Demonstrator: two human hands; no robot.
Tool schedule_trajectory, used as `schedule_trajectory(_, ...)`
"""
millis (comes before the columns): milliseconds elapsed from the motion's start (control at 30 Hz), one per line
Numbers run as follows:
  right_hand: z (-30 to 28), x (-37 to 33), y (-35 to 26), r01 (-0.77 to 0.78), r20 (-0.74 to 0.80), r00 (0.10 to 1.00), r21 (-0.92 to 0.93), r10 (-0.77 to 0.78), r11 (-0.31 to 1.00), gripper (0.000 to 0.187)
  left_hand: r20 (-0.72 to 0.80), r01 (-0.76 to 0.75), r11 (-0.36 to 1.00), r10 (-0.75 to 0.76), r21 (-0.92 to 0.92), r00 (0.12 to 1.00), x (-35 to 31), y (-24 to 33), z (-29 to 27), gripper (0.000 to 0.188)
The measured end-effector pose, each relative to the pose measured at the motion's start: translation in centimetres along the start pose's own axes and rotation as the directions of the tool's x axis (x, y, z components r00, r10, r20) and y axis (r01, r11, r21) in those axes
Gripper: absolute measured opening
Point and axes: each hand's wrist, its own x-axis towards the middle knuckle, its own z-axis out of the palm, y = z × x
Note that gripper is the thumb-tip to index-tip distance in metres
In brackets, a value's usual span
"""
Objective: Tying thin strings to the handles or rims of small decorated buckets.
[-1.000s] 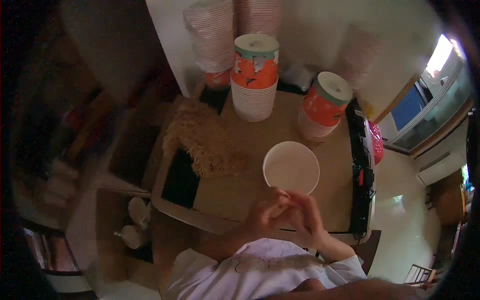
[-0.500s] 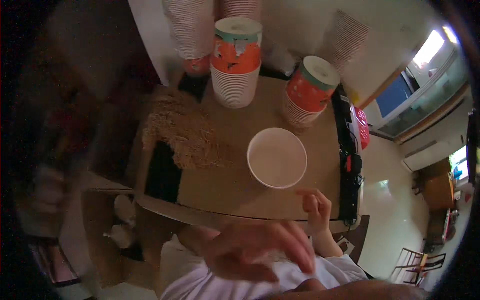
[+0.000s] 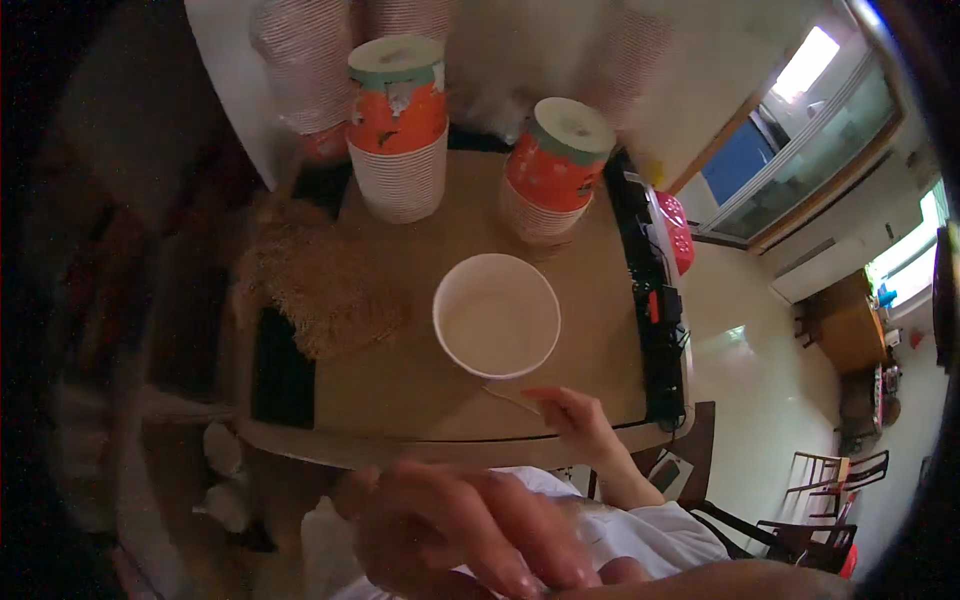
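Observation:
A white, round paper tub [image 3: 497, 315] stands open side up on the brown cardboard tabletop [image 3: 420, 400]. Just in front of it is my right hand [image 3: 580, 420], thumb and forefinger pinched at the end of a thin pale strand [image 3: 510, 398] that reaches toward the tub's base. Raised close to the camera at the lower edge, my left hand [image 3: 460, 530] has bent fingers with the tips drawn together; whatever they hold, if anything, is hidden. A tangled heap of brown fibres [image 3: 320, 280] lies left of the tub.
Behind the tub stand two stacks of upturned orange, green and white paper tubs [image 3: 398, 130] [image 3: 560, 165]. Taller wrapped stacks [image 3: 305, 60] rise at the back left. A black power strip with cables [image 3: 660, 320] runs along the right edge. An open cardboard box [image 3: 180, 470] sits lower left.
The view has turned, so the tabletop appears farther left. My left hand's fingers have curled and dropped toward the lower edge. The pale strand now shows at my right fingertips.

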Motion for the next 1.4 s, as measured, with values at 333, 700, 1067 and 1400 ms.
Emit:
schedule_trajectory(333, 0.2, -0.6, -0.7, 0.09, 0.082, 0.994, -0.301, -0.068, 0.949, 0.024, 0.04, 0.015, 0.999, -0.017, 0.048, 0.999, 0.7, 0.2, -0.6, 0.012)
schedule_trajectory(700, 0.8, -0.2, -0.7, 0.074, 0.054, 0.996, 0.064, -0.077, 0.995, 0.023, -0.175, -0.025, 0.998, 0.033, 0.05, 0.984, 0.2, -0.4, 1.4, 0.008)
schedule_trajectory(1067, -1.0, -2.7, -4.5, 0.639, -0.176, 0.767, 0.305, -0.617, 0.706, 0.035, -0.168, 0.006, 0.963, 0.04, 0.269, 0.985, 0.3, -0.1, 1.1, 0.011)
schedule_trajectory(1400, 0.7, -9.1, -14.7, 0.698, 0.177, -0.47, -0.525, -0.865, -0.487, 0.034, -0.317, -0.47, 0.84, 0.539, 0.273, 0.78, -0.4, -3.2, -0.2, 0.02)
